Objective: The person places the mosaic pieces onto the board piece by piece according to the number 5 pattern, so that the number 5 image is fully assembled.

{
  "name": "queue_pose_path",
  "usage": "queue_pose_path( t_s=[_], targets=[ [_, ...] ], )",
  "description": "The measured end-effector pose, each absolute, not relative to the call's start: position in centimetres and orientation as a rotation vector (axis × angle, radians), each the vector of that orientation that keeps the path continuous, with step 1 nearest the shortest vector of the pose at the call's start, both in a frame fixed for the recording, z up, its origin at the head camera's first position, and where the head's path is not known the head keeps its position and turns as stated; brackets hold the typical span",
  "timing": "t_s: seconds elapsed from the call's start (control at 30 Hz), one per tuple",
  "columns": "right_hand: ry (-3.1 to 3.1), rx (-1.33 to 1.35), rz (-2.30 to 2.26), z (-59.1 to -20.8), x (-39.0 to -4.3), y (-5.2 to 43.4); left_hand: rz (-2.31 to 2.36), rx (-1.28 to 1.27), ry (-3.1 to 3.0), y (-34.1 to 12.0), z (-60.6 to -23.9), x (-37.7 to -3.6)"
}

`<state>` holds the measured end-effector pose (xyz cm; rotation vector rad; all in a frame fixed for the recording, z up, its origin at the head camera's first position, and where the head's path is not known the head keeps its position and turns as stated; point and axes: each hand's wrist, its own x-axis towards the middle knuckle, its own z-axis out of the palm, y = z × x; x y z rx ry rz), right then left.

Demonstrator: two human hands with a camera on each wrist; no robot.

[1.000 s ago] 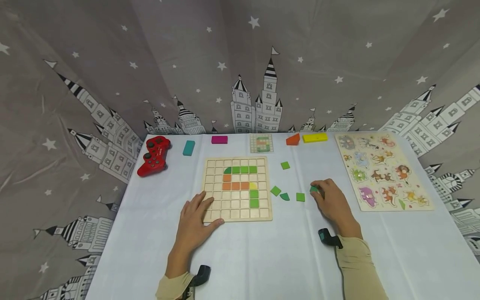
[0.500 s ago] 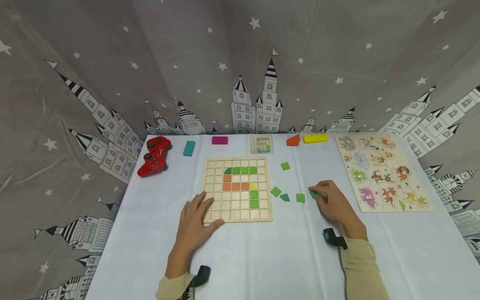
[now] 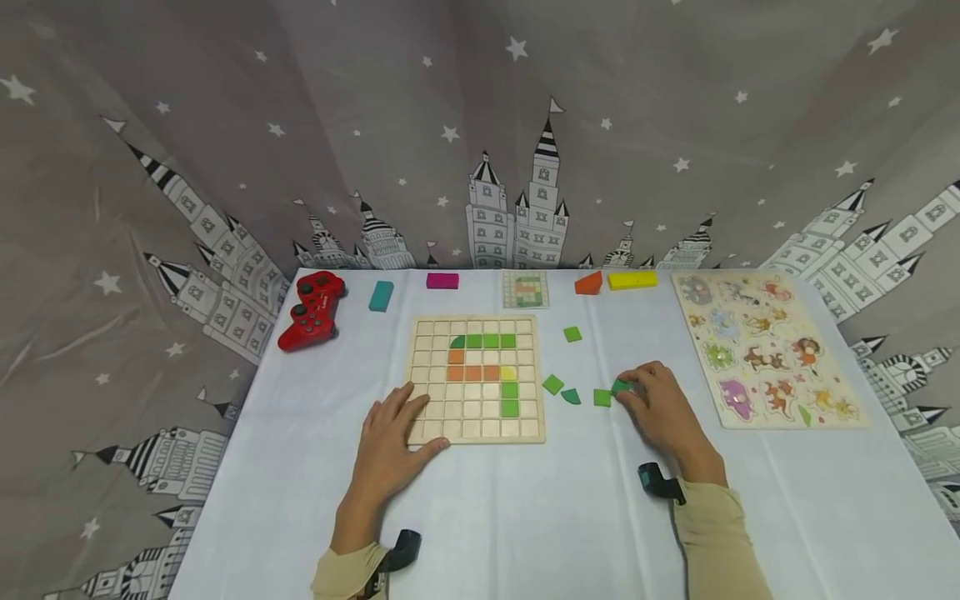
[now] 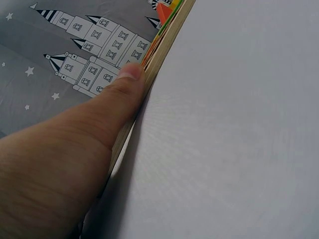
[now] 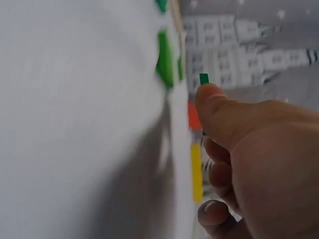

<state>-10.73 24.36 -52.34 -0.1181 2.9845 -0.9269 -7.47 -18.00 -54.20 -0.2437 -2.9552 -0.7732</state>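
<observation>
White-covered desk (image 3: 540, 517), castle-print curtain (image 3: 337, 100) behind. Far left corner: red controller (image 3: 313, 312). Left hand (image 3: 388, 446): fingers extended, touching grid board (image 3: 472, 426). Right hand (image 3: 662, 410), toward the desk's right edge: fingers pinch a dark green piece (image 3: 619, 387) beside a green square (image 3: 602, 398).

Play area, room type unclear: castle-print fabric (image 3: 337, 75) is hanging behind a white tablecloth (image 3: 525, 525); animal puzzle (image 3: 768, 350), mosaic board (image 3: 462, 408) are lying there.
</observation>
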Motion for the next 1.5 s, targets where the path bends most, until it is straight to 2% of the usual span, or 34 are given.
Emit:
queue_pose_path(
  t_s=[0.37, 0.57, 1.5],
  targets=[
    [2.993, -0.641, -0.851, -51.0, -9.1, 15.3, -0.772, -0.233, -2.970, -17.9, -54.3, -7.4],
    [2.954, -0.768, -0.843, -51.3, -8.5, 11.6, -0.772, -0.235, -2.960, -17.8, -54.2, -7.5],
    [3.140, -0.799, -0.649, -52.3, -8.3, 10.2, -0.771, -0.213, -3.003, -17.9, -54.2, -7.5]
  ],
)
